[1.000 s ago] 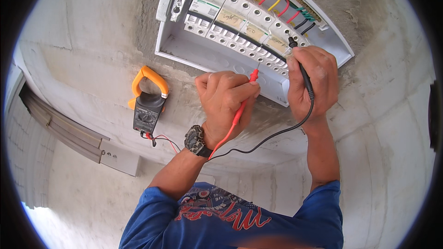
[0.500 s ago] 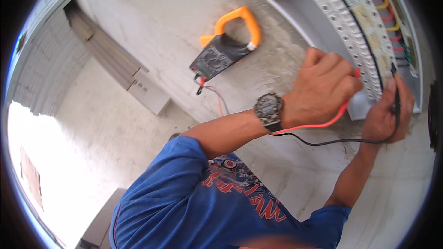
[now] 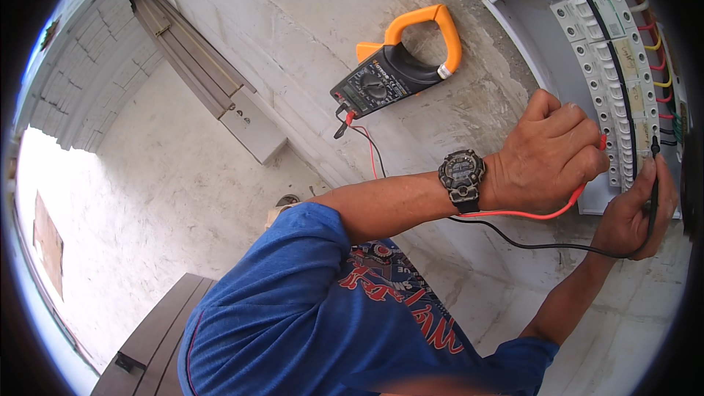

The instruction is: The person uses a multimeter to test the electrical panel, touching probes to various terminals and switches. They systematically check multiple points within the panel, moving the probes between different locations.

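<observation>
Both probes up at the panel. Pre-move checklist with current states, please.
1. Red probe in left hand fingers: ok, gripped.
2. Black probe in right hand fingers: ok, gripped.
3. Red tip contacting the breakers: cannot tell, tip not clearly visible.
4. Red plug at the clamp meter: ok, seated at its lower end.
5. Display reading: cannot tell, too small.
6. Gloves: not ok, both hands bare.

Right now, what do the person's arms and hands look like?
The blue sleeves are short. The left hand is ungloved, with a chunky, dark mottled watch on its wrist. The right hand is ungloved too, with no watch visible.
</observation>
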`<state>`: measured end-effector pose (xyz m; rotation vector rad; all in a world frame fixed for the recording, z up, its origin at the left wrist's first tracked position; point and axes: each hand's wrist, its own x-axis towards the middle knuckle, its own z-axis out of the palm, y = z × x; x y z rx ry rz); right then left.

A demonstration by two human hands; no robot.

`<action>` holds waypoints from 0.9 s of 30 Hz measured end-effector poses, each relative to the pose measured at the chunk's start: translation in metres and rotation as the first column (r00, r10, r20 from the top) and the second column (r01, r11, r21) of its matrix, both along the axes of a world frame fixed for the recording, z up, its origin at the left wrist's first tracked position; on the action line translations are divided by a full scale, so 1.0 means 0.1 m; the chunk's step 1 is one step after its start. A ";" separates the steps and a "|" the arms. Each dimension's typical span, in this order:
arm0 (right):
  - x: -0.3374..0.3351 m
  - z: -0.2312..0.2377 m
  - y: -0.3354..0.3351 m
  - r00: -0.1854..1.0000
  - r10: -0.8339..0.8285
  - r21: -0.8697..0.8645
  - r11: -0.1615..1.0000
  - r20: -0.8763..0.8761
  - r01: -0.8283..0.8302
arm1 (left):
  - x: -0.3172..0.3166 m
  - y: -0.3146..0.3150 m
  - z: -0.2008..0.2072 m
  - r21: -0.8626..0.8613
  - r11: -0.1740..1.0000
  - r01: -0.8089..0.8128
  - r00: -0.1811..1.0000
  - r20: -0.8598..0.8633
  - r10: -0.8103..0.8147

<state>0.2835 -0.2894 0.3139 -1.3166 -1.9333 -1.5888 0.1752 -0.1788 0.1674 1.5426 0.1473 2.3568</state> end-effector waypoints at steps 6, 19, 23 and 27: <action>-0.06 0.02 0.02 1.000 -0.008 -0.014 1.000 -0.007 0.008 | 0.00 0.00 0.04 0.000 1.000 0.002 1.000 0.030 -0.002; -0.22 -0.14 0.14 0.983 0.178 0.011 0.984 0.039 -0.178 | -0.10 0.07 -0.07 0.033 0.998 0.050 0.984 -0.171 -0.044; -0.18 -0.15 0.10 0.973 0.230 0.037 0.972 0.004 -0.230 | -0.14 0.07 -0.07 0.040 0.995 0.097 0.981 -0.175 -0.088; -0.15 -0.17 0.04 0.964 0.263 0.044 0.964 -0.029 -0.262 | -0.18 0.03 -0.09 0.030 0.987 0.156 0.972 -0.183 -0.148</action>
